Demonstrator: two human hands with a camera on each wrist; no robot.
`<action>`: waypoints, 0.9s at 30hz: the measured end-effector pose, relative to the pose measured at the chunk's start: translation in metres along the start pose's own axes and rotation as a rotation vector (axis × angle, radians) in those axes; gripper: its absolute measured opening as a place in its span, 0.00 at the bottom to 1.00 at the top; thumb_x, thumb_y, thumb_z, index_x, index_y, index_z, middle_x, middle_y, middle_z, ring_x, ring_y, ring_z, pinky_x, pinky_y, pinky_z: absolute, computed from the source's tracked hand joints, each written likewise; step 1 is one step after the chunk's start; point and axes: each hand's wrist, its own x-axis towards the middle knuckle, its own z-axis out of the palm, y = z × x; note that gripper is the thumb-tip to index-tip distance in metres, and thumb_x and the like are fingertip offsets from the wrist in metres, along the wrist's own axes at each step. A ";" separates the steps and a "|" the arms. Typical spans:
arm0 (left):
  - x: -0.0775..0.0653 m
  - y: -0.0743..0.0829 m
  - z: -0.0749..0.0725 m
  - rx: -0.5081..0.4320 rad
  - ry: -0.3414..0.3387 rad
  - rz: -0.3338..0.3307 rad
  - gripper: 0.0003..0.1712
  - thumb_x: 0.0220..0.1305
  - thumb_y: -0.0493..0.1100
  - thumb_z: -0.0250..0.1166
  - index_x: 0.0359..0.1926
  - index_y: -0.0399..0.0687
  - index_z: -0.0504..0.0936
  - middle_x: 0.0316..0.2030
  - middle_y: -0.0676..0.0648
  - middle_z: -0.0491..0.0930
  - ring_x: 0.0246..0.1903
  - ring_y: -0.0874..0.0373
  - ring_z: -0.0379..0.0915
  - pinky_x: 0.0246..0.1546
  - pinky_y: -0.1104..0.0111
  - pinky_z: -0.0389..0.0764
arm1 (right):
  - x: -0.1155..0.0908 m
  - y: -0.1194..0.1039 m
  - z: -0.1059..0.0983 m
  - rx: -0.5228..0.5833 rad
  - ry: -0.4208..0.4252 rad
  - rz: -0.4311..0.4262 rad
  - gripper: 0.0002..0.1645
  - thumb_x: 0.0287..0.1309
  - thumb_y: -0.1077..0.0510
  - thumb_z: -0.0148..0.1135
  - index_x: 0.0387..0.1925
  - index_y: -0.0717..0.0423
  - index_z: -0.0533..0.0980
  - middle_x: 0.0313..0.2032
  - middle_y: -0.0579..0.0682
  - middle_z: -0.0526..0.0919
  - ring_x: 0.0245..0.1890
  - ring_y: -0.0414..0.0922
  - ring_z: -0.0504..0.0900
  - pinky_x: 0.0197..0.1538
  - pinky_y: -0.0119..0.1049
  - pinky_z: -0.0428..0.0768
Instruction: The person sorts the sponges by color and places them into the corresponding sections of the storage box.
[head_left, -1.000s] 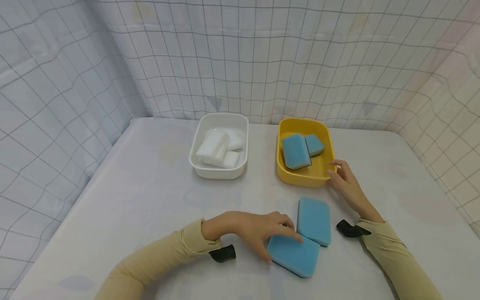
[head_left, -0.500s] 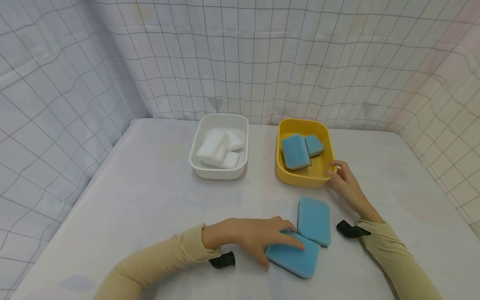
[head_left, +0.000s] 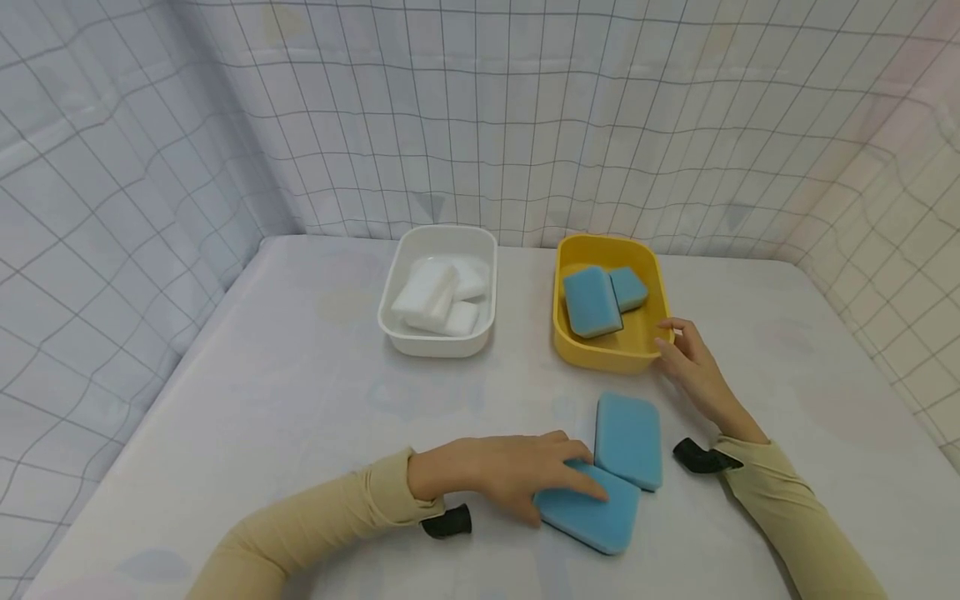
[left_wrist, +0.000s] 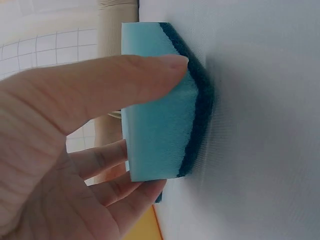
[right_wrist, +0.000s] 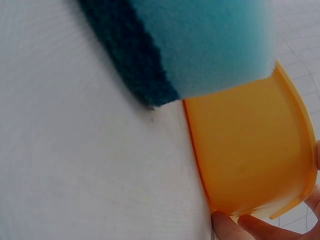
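Note:
In the head view my left hand lies over the near blue sponge, which is flat on the table. The left wrist view shows my thumb against one side of that sponge, with the other fingers around its opposite side; a dark scouring layer faces the table. A second blue sponge lies just beyond, touching it or nearly so. My right hand holds the front right corner of the yellow container, thumb outside and fingers at the rim. Two blue sponges lean together inside it.
A white container with several white blocks stands left of the yellow one. Grid-patterned curtains hang behind and beside the white table. Black wrist pieces sit at both sleeves.
My left hand has shifted slightly toward the near edge and settled lower over the near sponge, its thumb drawing in. My right hand and the containers stay in place.

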 end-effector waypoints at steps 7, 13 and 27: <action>0.001 -0.001 0.001 0.016 0.004 0.010 0.40 0.55 0.46 0.69 0.67 0.64 0.63 0.65 0.48 0.61 0.62 0.58 0.59 0.62 0.73 0.64 | -0.001 0.001 0.000 0.005 0.002 0.003 0.25 0.70 0.50 0.43 0.61 0.58 0.53 0.57 0.70 0.66 0.45 0.28 0.71 0.44 0.18 0.73; 0.000 -0.002 0.001 0.013 0.003 0.007 0.39 0.57 0.47 0.67 0.68 0.64 0.62 0.66 0.47 0.60 0.63 0.57 0.59 0.63 0.72 0.64 | 0.000 0.000 -0.001 0.027 -0.005 0.007 0.26 0.70 0.49 0.44 0.61 0.58 0.53 0.60 0.71 0.63 0.48 0.30 0.71 0.44 0.18 0.73; -0.009 -0.003 -0.004 -0.017 0.026 0.039 0.39 0.58 0.50 0.66 0.69 0.63 0.61 0.66 0.46 0.60 0.63 0.58 0.58 0.63 0.73 0.63 | 0.001 0.001 0.000 0.028 0.008 0.009 0.24 0.70 0.50 0.44 0.61 0.56 0.54 0.59 0.71 0.64 0.46 0.28 0.72 0.44 0.19 0.74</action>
